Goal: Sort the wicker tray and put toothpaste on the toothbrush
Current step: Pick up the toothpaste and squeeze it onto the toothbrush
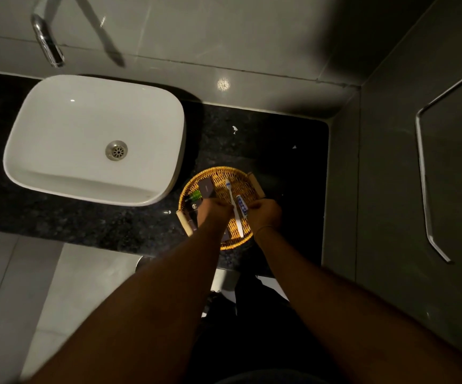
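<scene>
Both hands meet over the wicker tray (241, 177), which sits on the dark speckled worktop (108, 217) near its front edge and right end, just to the right of the white basin (94, 139). The left hand (214, 210) is curled, its grip pressed around the white toothbrush (235, 207) at about mid-handle; the brush head points toward the far rim of the tray and the handle end reaches toward the near rim. The right hand (266, 213) is curled too, its grip closed on the small toothpaste tube (242, 206), which lies just beside the brush handle. The tube is white with blue print, too small and blurred to read. Whether the cap is on cannot be told, since the fingers cover that end.

The hands and forearms hide much of the near half of the tray. In its left part, a dark flat box (207, 188) carries faint lettering that cannot be made out, a green bottle (196, 194) is half covered by the box, and a black item (194, 207) bears a small white round logo, unreadable. A wooden handle (184, 223) on the tray's left rim is partly covered by the left wrist; the one on the right rim (256, 184) shows more fully. The scene is dim, and the chrome tap (47, 42) above the basin is cut off at the top edge
</scene>
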Action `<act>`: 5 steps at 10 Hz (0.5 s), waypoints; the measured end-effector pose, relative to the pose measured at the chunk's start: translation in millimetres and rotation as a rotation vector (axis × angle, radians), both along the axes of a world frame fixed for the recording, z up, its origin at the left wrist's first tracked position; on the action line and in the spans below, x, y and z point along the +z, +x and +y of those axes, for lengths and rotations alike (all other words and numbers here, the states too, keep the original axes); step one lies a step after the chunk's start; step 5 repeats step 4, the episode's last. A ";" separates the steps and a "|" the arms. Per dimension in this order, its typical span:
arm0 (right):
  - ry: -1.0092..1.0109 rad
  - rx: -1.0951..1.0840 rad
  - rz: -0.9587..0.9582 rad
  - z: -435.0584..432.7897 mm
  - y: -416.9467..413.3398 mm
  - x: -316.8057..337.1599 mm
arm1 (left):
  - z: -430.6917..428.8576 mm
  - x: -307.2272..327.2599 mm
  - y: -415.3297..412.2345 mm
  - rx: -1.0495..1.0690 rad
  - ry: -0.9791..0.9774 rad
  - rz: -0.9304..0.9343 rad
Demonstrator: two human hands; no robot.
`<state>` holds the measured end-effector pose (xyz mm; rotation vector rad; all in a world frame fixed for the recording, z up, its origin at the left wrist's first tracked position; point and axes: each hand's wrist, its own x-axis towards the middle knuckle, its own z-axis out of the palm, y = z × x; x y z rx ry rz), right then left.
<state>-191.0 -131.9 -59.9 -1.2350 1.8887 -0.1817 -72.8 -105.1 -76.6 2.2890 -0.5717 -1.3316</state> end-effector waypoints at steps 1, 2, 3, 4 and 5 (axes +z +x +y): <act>-0.007 0.052 0.066 -2.0 -4.2 -3.2 | 4.0 2.0 0.3 -0.041 -0.021 -0.062; -0.025 0.094 0.148 0.6 -6.0 -0.4 | 8.4 11.3 0.5 -0.071 -0.075 -0.088; -0.063 0.121 0.215 6.2 -4.8 5.1 | 16.0 22.9 3.5 -0.157 -0.144 -0.160; -0.123 0.221 0.247 16.8 4.3 17.0 | 29.2 39.8 8.5 -0.314 -0.230 -0.326; -0.123 0.221 0.247 16.8 4.3 17.0 | 29.2 39.8 8.5 -0.314 -0.230 -0.326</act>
